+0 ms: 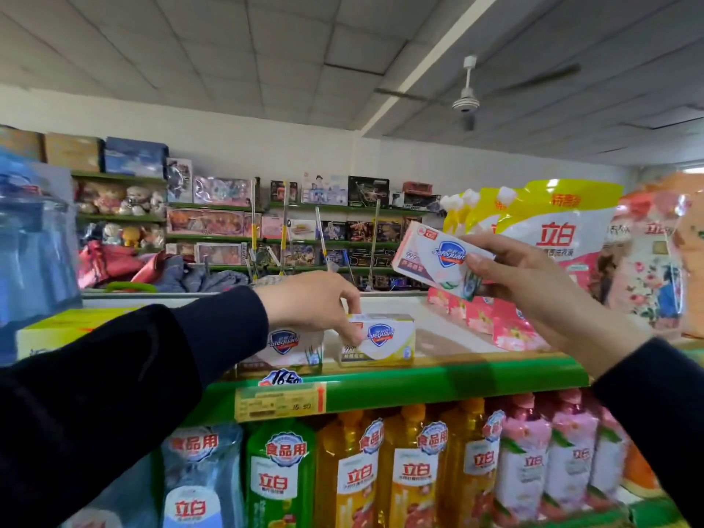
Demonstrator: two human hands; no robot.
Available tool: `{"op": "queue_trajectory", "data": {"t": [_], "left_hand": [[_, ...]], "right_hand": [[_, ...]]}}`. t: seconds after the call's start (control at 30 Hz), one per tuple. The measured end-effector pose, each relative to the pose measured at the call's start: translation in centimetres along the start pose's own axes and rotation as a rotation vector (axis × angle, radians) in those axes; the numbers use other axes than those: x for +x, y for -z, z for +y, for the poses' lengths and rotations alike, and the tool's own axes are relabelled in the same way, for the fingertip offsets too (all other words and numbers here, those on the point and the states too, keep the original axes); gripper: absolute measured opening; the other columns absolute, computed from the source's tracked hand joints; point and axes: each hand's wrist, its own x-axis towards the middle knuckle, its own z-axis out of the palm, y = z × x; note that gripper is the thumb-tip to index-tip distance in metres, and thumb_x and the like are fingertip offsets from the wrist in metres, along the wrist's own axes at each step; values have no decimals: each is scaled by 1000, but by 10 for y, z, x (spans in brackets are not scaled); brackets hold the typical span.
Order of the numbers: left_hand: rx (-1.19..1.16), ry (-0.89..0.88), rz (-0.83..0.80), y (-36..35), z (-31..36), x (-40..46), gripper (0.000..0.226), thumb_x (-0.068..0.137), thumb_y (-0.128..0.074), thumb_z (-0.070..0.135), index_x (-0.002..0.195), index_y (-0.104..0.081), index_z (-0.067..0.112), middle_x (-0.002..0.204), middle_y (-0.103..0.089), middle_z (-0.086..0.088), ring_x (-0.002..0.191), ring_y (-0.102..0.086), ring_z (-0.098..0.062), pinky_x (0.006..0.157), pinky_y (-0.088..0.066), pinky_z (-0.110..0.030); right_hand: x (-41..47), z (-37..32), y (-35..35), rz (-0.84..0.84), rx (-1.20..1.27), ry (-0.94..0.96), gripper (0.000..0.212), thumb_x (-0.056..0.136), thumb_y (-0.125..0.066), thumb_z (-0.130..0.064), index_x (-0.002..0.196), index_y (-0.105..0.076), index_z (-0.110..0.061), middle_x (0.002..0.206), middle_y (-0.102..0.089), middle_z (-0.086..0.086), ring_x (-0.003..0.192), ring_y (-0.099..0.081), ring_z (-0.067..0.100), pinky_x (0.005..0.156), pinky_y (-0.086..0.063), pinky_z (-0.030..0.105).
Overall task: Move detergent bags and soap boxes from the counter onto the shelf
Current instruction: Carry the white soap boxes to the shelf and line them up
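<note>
At the far left of the frame a blue translucent container (32,238) is standing, blurred and too close to read. Just right of it, a yellow-green carton (57,331) is lying on the top shelf (438,379), whose front edge is green. In the middle of the frame the left hand (312,304) is reaching from a dark sleeve and its fingertips are pinching the top left corner of a yellow soap box (384,339), which is standing on the shelf. A white soap box (285,348) is standing just beside it on the left, partly hidden under the wrist. Below them a price label (280,402) is hanging on the shelf edge, and bottles of dish liquid (350,474) are standing in a row along the lower part of the frame. In the right half, the right hand (533,283) is holding a second white soap box (442,257) in the air, tilted, above the shelf, with fingers and thumb curled round its right end. Behind this hand, in the upper right, yellow-white detergent bags (552,219) are standing on the shelf, and pink flowered bags (506,325) are lying low beside them.
</note>
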Motion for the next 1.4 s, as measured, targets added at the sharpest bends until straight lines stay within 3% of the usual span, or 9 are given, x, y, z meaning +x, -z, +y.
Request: {"op": "queue_trajectory", "data": {"t": [0.23, 0.37, 0.43, 0.57, 0.73, 0.97, 1.1, 1.23, 1.4], "left_hand": [[64, 61, -97, 14, -1, -15, 37, 76, -81, 55, 103, -66, 34, 95, -54, 22, 88, -53, -6, 75, -43, -32], [-85, 66, -233, 33, -8, -25, 83, 80, -77, 56, 151, -42, 28, 151, -51, 7, 132, -52, -13, 106, -39, -22], [-251, 13, -260, 54, -17, -33, 98, 78, -77, 53, 157, -26, 28, 159, -36, 10, 138, -39, -5, 100, -33, -2], [-347, 132, -76, 89, -47, -51, 128, 53, -80, 76, 159, -27, 27, 159, -42, 2, 140, -47, -17, 122, -30, -39], [-518, 107, 121, 90, -74, -64, 88, 58, -72, 69, 137, -57, 31, 132, -65, 6, 111, -69, -13, 105, -51, -39], [-342, 138, 102, 53, -101, -62, 24, 94, -67, 43, 108, -70, 23, 97, -77, 8, 82, -75, -2, 69, -52, -19], [-297, 193, 61, 47, -107, -61, 23, 94, -67, 41, 108, -70, 22, 91, -75, 9, 64, -68, 6, 55, -46, -10], [-305, 206, 10, 43, -109, -60, 24, 93, -69, 44, 102, -73, 23, 86, -68, 9, 67, -59, -4, 49, -42, -9], [-289, 213, -43, 41, -109, -59, 19, 93, -70, 38, 99, -73, 20, 81, -62, 6, 71, -55, -11, 68, -45, -27]], "right_hand": [[27, 16, -40, -99, 21, 17, 23, 99, -61, -12, 119, -71, -20, 105, -80, 0, 87, -75, 10, 71, -60, 24], [37, 15, -62, -140, 10, 26, 21, 99, -63, -14, 115, -72, -24, 107, -80, -1, 87, -75, 8, 67, -58, 18], [43, 11, -71, -166, 14, 16, 21, 99, -64, -17, 116, -72, -26, 108, -80, -1, 89, -76, 8, 68, -59, 19], [57, 1, -92, -179, -20, 37, 22, 100, -64, -20, 118, -71, -29, 111, -79, -3, 93, -73, 8, 65, -56, 19], [68, 1, -127, -267, -224, 50, 27, 97, -68, -18, 122, -70, -27, 110, -78, -3, 107, -72, 22, 92, -59, 39], [72, 25, -158, -489, -321, -101, 21, 96, -70, -25, 117, -71, -31, 109, -78, -6, 100, -74, 12, 81, -60, 24], [72, 28, -157, -581, -341, -166, 29, 94, -72, -34, 123, -70, -34, 113, -76, -9, 104, -72, 13, 80, -59, 21], [73, 30, -153, -636, -391, -183, 28, 97, -67, -34, 125, -70, -36, 122, -73, -2, 117, -67, 27, 98, -55, 41], [68, 29, -153, -694, -475, -167, 29, 100, -62, -37, 129, -67, -41, 119, -73, -10, 107, -69, 14, 99, -54, 38]]}}
